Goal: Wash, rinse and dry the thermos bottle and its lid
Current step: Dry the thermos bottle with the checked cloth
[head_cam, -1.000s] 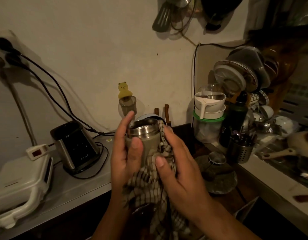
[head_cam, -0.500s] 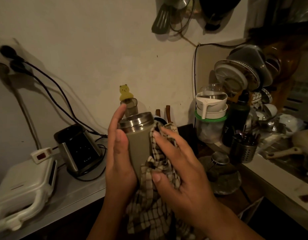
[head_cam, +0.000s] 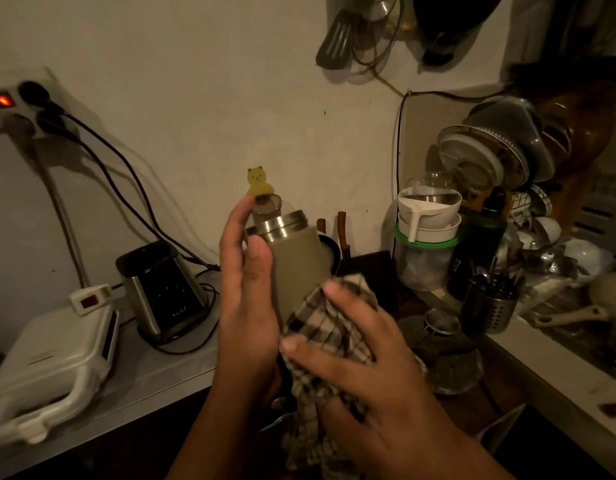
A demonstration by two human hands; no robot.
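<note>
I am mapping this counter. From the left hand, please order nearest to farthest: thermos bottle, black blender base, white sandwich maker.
1. Thermos bottle, against the left hand.
2. Black blender base, on the counter to its left.
3. White sandwich maker, at the far left edge.

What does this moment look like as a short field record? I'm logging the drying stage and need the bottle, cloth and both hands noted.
stage: drying the bottle body
thermos bottle: held up above the counter, tilted, steel mouth toward upper left, no lid on it
checked cloth: wrapped over the bottle's lower part, tail hanging down
left hand: fingers straight, palm against the bottle's left side
right hand: grips the cloth against the bottle
lid: cannot tell where it is
counter: black appliance and white sandwich maker to the left
</note>
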